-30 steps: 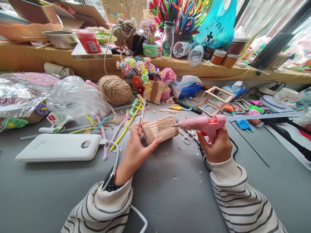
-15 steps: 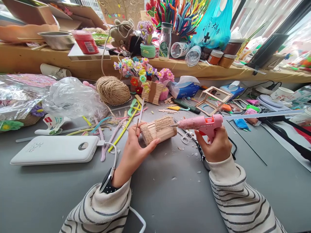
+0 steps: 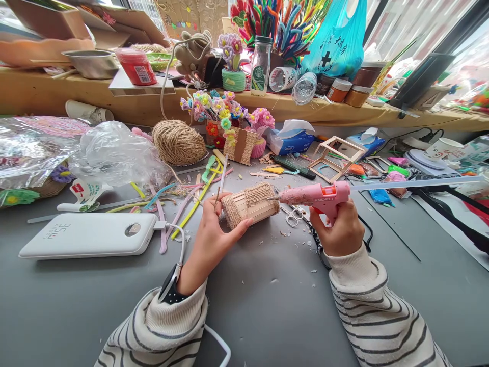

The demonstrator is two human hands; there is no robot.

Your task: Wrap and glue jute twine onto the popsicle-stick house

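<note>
Down at the near edge, two striped sleeves (image 3: pixel 376 316) rest on the grey table (image 3: pixel 267 316). On the left wrist sits a dark watch (image 3: pixel 170 283).

Just past it, the left hand (image 3: pixel 212 237) is closed round the pot (image 3: pixel 250 204). This pot is a small tube of wood sticks with string wound on it. It lies on its side, held just over the middle of the table, with the thumb under it.

Right of the pot, the right hand (image 3: pixel 342 232) is clenched on the handle of a pink glue gun (image 3: pixel 317 196). The gun's tip is right at the pot's right end. A clear glue stick (image 3: pixel 412 183) pokes out of the back of the gun, away from the pot. Small scissors (image 3: pixel 292 218) lie just right of the pot, under the gun.

Left of the pot lies a white power bank (image 3: pixel 87 234) with a cable in it. Bendy coloured wires (image 3: pixel 191 196) lie just behind the pot.

Farther behind the pot sit a ball of string (image 3: pixel 178 141) and some fuzzy flowers (image 3: pixel 223 109). A crumpled clear bag (image 3: pixel 114 153) lies behind the pot to the left. A wood frame (image 3: pixel 336 155) lies behind it to the right.

Far behind the pot runs a long shelf (image 3: pixel 114 102) with a glass bottle (image 3: pixel 260 63) and a blue bag (image 3: pixel 336 35)
</note>
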